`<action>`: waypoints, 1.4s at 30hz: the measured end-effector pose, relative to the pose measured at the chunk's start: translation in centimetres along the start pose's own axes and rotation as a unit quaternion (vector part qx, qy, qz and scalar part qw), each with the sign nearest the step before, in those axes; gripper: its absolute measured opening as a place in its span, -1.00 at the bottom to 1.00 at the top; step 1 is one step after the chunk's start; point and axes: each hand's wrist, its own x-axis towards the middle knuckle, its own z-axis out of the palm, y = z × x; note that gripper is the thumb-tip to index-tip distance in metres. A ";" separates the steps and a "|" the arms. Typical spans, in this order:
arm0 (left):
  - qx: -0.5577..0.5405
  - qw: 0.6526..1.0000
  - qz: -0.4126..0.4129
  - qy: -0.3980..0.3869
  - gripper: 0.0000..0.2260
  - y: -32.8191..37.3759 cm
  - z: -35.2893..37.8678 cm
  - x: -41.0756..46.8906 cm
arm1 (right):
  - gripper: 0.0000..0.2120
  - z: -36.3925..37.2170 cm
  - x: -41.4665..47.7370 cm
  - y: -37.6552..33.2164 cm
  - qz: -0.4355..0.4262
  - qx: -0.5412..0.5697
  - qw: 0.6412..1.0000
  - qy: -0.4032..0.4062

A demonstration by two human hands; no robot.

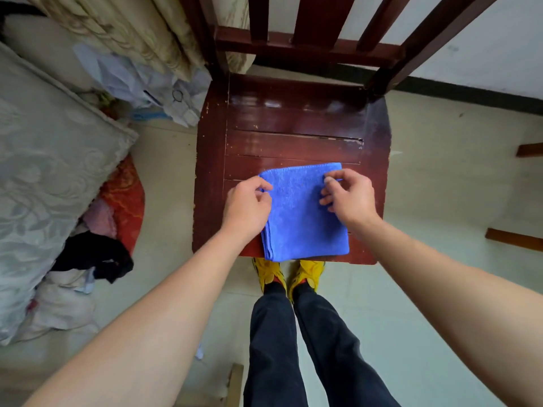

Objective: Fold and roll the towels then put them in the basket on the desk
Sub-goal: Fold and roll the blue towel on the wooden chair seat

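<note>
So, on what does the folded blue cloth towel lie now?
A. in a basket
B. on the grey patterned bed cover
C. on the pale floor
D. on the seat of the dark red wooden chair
D: the folded blue cloth towel lies flat on the seat of the dark red wooden chair, near its front edge, with the left hand and right hand at its far corners.

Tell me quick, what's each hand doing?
Left hand: pinching the blue towel at its left edge.
Right hand: pinching the towel's far right corner.

The chair (293,127) back runs off the top edge. The left hand (246,207) covers the blue towel's (302,218) left edge; its fingertips curl underneath, hidden.
</note>
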 end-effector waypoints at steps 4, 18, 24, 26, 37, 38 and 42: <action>-0.032 0.991 -0.068 -0.111 -0.73 1.3 2.5 1.1 | -0.87 -0.6 2.6 -1.2 0.106 0.074 0.988 -0.088; 0.067 0.990 -0.073 -0.099 -0.73 0.8 2.7 -1.0 | -0.85 -2.5 -5.4 7.6 0.087 -0.117 0.987 -0.064; 0.139 0.986 0.026 -0.084 -0.77 2.1 3.3 -1.9 | -0.63 -3.0 -3.3 6.4 0.031 -0.161 0.986 0.039; 0.111 0.987 0.012 -0.114 -0.74 2.5 4.1 -2.3 | -0.55 -2.3 -2.4 5.1 0.027 -0.193 0.981 0.000; -0.216 0.932 -0.234 -0.172 -0.69 5.9 3.5 -0.3 | -0.74 -4.4 -1.1 3.1 -0.033 -0.156 0.987 -0.025; -0.244 0.924 -0.247 -0.162 -0.66 6.2 3.1 0.1 | -0.74 -4.6 -1.3 2.6 -0.067 -0.191 0.979 -0.008; -0.320 0.890 -0.265 -0.185 -0.41 7.6 1.9 2.1 | -0.72 -4.0 -2.8 0.9 -0.213 -0.349 0.912 0.035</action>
